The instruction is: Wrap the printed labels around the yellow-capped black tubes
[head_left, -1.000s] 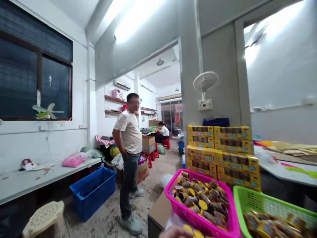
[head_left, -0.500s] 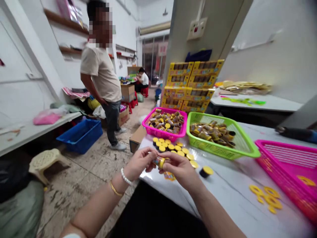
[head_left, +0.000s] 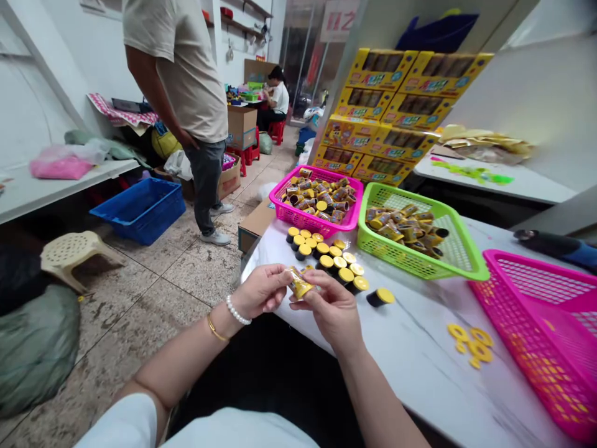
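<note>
Both hands meet at the near edge of the white table (head_left: 420, 367), just in front of the cluster of yellow-capped jars (head_left: 326, 255). The left hand (head_left: 263, 289) and the right hand (head_left: 333, 308) are each curled, fingertips pinched on the two ends of one small jar (head_left: 298, 285) with a yellow wrapper, which they hold between them just above the table edge. The left wrist wears a pearl bracelet (head_left: 237, 311) and a thin gold bangle (head_left: 214, 328).

Behind the cluster of jars sits a pink basket (head_left: 347, 218) full of jars, and beside it, to the right, a green basket (head_left: 461, 258) with more of them. One jar (head_left: 380, 297) lies alone on its side just right of the cluster. Farther right of the cluster a few loose yellow rings (head_left: 471, 342) lie near a second pink basket (head_left: 536, 323) at the table's far right. Beyond the baskets, well away from the cluster, yellow boxes (head_left: 396, 112) are stacked. To the left of the table a person (head_left: 186, 81) in a beige shirt stands on the tiled floor, with a blue crate (head_left: 140, 208) and a cream stool (head_left: 69, 249) near them.
</note>
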Demonstrator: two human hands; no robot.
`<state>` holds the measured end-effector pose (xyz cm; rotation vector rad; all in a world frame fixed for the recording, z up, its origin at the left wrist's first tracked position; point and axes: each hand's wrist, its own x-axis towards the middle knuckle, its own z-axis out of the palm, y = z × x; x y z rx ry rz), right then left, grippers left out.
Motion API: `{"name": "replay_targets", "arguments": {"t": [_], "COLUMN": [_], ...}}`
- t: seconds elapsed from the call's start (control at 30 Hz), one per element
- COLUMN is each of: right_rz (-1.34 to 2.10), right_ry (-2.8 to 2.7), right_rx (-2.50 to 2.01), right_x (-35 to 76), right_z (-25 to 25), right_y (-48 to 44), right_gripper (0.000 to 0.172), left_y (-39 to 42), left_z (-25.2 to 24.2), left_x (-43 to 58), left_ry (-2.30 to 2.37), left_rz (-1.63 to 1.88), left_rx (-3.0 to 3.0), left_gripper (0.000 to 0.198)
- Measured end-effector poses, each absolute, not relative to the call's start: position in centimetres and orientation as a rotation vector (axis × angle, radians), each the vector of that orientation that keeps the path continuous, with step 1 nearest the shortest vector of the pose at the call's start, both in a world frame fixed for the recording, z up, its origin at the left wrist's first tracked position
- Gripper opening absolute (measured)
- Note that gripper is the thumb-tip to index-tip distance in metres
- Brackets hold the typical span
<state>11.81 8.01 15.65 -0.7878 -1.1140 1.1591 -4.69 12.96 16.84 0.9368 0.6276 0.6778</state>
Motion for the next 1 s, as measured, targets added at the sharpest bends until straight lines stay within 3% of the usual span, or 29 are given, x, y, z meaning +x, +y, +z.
{"name": "replay_targets", "arguments": {"t": [0.17, 0.37, 0.53, 0.63, 0.83, 0.93, 1.0], "right_rz": [0.826, 0.673, 0.771, 0.806, 1.098, 0.992, 0.738], "right_ry": [-1.328, -1.207, -1.156, -1.094, -0.888, -0.933, -0.967], "right_rx": [-0.863, -0.952, -1.047, -1.048, -0.988, -1.039, -1.175], "right_x": [11.7, 10.9, 10.5, 10.6, 10.2, 12.0, 15.2], "right_z": [16.2, 15.5, 14.9, 14.5, 13.1, 14.0, 16.0], "right_y": [7.6, 6.8, 6.8, 7.0, 6.2, 6.7, 8.2], "right_gripper": [0.017, 0.012, 0.022, 0.018, 0.027, 0.023, 0.022], "left_y": [12.7, 12.7, 12.7, 12.6, 12.1, 11.6, 11.1], "left_z": [16.8, 16.4, 15.8, 15.4, 15.0, 15.2, 15.2], "left_x": [-4.0, -3.7, -3.5, -3.4, -3.5, -3.6, -3.7], "left_ry": [0.661, 0.660, 0.692, 0.699, 0.522, 0.558, 0.586], "left_rz": [0.710, 0.704, 0.726, 0.686, 0.629, 0.618, 0.615], "left_rx": [0.898, 0.883, 0.889, 0.859, 0.730, 0.753, 0.771], "left_gripper": [0.063, 0.063, 0.058, 0.059, 0.056, 0.057, 0.063]}}
